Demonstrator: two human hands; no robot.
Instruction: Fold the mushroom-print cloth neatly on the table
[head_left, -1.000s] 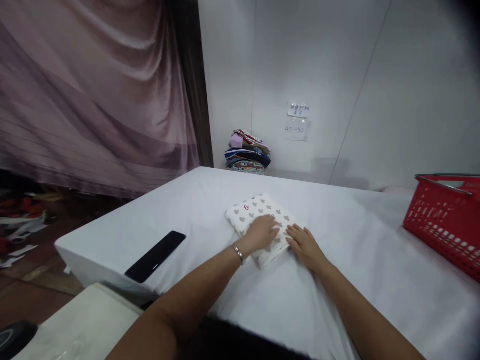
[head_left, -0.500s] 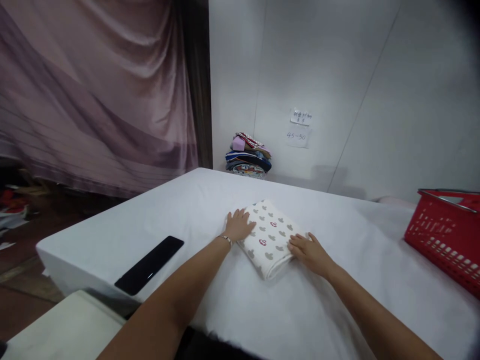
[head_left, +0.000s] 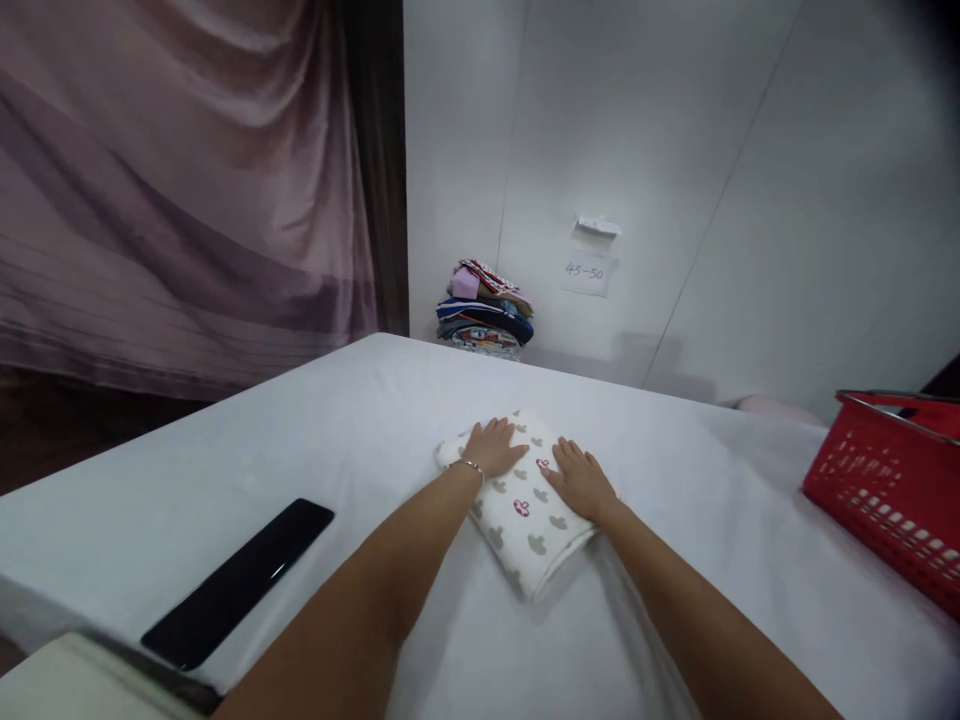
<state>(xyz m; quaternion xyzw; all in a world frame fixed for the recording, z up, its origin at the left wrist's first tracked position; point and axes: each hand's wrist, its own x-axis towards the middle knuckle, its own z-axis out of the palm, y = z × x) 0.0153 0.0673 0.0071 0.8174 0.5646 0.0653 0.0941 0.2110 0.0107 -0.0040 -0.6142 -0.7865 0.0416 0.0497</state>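
A folded white cloth [head_left: 517, 535] with grey and red mushroom-like prints lies near the middle of the white-covered table. My left hand [head_left: 495, 448] rests flat on its upper left part, fingers spread; a bracelet circles that wrist. On the cloth's upper right side lies my right hand [head_left: 581, 482], palm down with its fingers apart. Both palms press on top of the fabric, and neither hand grips it. The cloth's lower corner points toward me, with folded layers showing along that edge. My hands and wrists hide parts of its sides.
A black phone-like slab [head_left: 238, 582] lies on the table [head_left: 360, 400] at left. A red plastic basket [head_left: 885, 490] stands at right. Beyond the far edge is a stack of folded clothes [head_left: 486, 310] by the wall. A pink curtain [head_left: 187, 200] hangs at left.
Both hands have moved inward from the cloth's side edges onto its top. A flap of cloth now shows at the left, beneath my left wrist. The view has shifted slightly.
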